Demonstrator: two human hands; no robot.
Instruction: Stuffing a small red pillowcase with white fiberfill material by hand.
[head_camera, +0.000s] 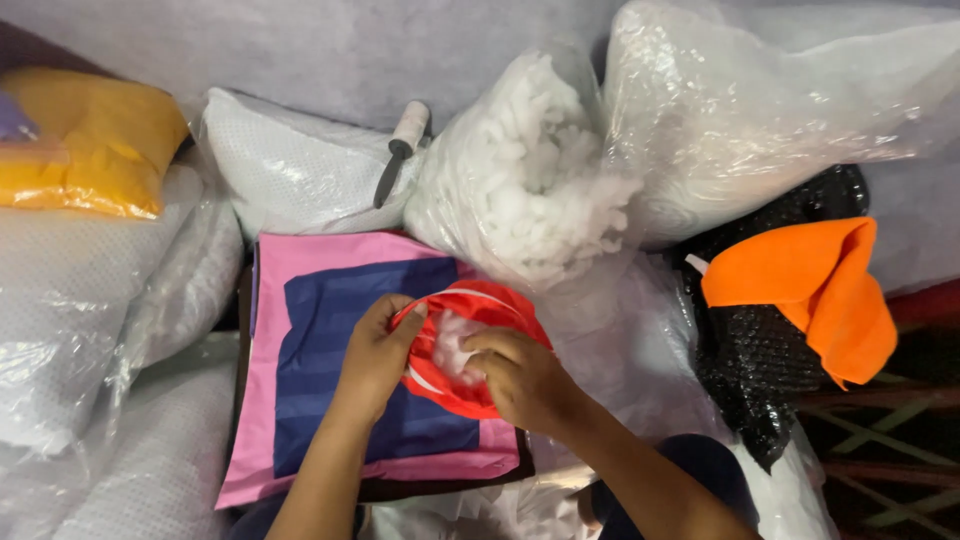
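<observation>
Both hands are closed on a red fabric cover (470, 345): the left hand (375, 355) grips its rim, the right hand (520, 375) its near edge, over a pink-and-blue cushion (330, 320). Beyond lies a bag of white stuffing (520, 180).

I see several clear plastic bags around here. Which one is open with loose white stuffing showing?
The middle bag of white stuffing, just above the red cover in the hands. Its fluffy clumps spill out; the other bags look closed.
</observation>
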